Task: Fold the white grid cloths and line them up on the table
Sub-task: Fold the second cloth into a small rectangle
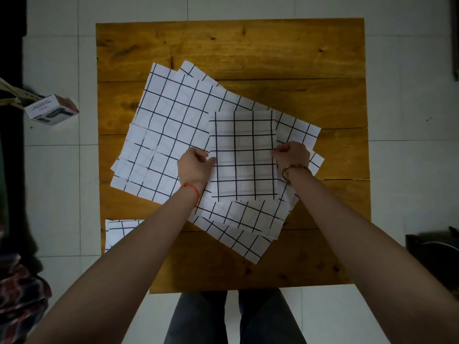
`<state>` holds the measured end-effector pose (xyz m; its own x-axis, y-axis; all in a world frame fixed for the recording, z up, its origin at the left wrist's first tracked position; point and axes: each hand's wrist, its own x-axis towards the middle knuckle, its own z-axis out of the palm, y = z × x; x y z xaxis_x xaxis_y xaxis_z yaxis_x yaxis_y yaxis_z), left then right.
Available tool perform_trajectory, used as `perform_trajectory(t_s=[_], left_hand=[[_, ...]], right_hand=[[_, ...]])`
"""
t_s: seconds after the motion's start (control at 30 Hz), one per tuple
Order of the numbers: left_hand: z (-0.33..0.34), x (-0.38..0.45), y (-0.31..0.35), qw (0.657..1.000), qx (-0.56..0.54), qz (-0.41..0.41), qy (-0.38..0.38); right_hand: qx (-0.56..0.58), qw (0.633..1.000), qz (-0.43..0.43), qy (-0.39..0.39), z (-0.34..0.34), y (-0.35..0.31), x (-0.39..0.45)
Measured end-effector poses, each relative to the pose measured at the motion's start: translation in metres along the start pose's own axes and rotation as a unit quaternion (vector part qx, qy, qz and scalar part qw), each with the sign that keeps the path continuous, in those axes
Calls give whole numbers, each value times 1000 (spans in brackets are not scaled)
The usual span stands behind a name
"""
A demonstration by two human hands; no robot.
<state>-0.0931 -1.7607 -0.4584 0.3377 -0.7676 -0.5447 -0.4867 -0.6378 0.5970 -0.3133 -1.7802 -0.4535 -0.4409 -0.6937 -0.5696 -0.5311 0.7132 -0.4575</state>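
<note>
Pale floor tiles surround the square wooden tabletop (pixel 273 50). At its centre both hands pinch the side edges of a folded white cloth with a black grid (pixel 244 155): the left hand (pixel 195 167) at nine o'clock, the right hand (pixel 293 153) at three o'clock, probably to square the fold and keep its layers from slipping. Under it lies a fanned pile of unfolded white grid cloths (pixel 171 135), spreading toward ten and five o'clock. One already folded grid cloth (pixel 119 232) sits at seven o'clock by the near edge, seemingly starting the row. A small printed cardboard box (pixel 51 110) rests on the floor at nine o'clock.
</note>
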Motion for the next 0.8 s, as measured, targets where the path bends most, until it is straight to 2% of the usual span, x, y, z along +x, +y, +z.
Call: perform_trajectory(t_s=[0.3, 0.53, 0.7, 0.8], left_hand=[[-4, 2, 5, 999, -19, -18, -42], [-18, 3, -4, 986, -123, -57, -101], [-41, -10, -4, 955, -237, -46, -174], [-51, -19, 1, 952, -255, -26, -166]], right_hand=[[57, 997, -2, -48, -3, 0, -2], [58, 990, 6, -129, -11, 5, -8], [206, 966, 54, -146, -18, 0, -15], [301, 937, 83, -155, -20, -6, -22]])
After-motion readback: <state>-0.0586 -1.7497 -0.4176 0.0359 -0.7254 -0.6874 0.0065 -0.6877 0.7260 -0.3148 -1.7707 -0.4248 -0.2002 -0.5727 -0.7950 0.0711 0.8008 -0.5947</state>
